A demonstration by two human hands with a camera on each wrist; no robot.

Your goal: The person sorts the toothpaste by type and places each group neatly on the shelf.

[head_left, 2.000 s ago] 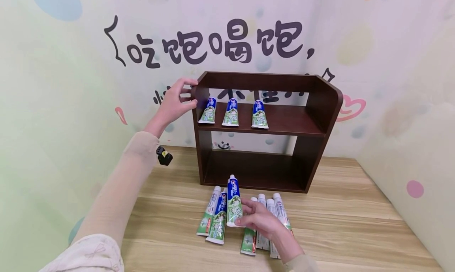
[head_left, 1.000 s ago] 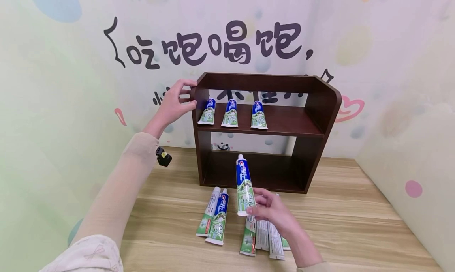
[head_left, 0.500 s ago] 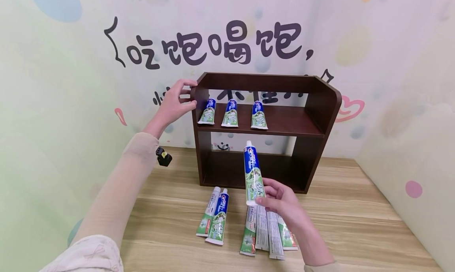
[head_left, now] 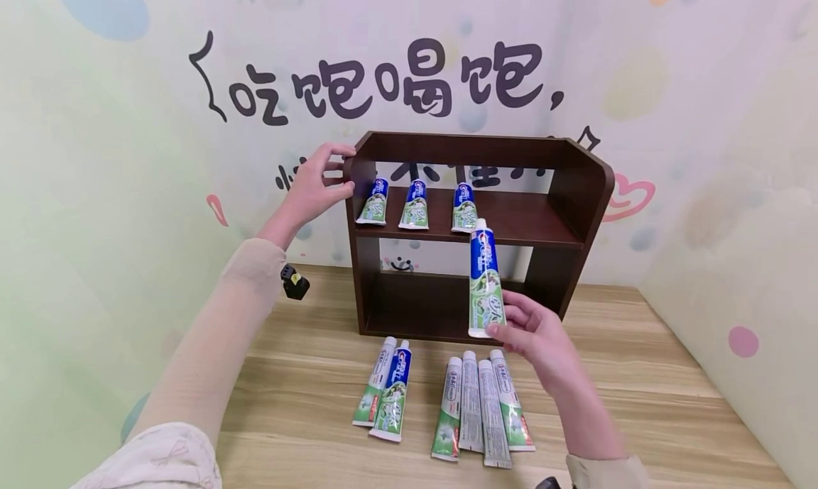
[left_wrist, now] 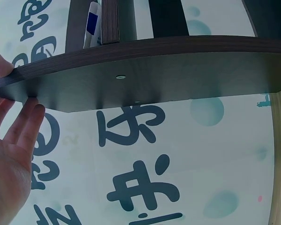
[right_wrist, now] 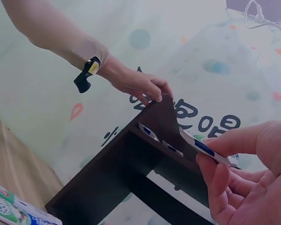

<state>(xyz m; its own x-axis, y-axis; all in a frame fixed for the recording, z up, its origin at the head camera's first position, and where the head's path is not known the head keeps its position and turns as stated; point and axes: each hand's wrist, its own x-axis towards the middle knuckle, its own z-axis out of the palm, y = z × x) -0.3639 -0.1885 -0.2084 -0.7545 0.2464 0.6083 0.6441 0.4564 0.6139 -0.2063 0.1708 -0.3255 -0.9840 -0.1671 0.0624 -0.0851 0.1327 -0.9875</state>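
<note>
My right hand [head_left: 537, 340] pinches the crimped bottom end of a blue and green toothpaste tube [head_left: 486, 283], its white cap upward. The tube is in front of the dark brown two-tier shelf [head_left: 530, 216], overlapping the upper board's edge in the head view. At the shelf's upper left corner, my left hand [head_left: 317, 184] grips the side panel [left_wrist: 154, 70], thumb on one face and fingers on the other. Three matching tubes lie on the upper tier: a left one [head_left: 373, 201], a middle one [head_left: 415, 205] and a right one [head_left: 464, 206], partly covered by the held tube.
On the wooden table [head_left: 287, 404] before the shelf, a white-green tube [head_left: 373, 386] lies beside a blue-green tube [head_left: 393, 397]. Right of them, several white and green tubes [head_left: 450, 411] lie side by side. A printed wall [head_left: 409, 20] stands behind the shelf.
My right hand has carried the toothpaste tube up and to the right, from above the table tubes to the front of the shelf. My left hand has stayed on the side panel.
</note>
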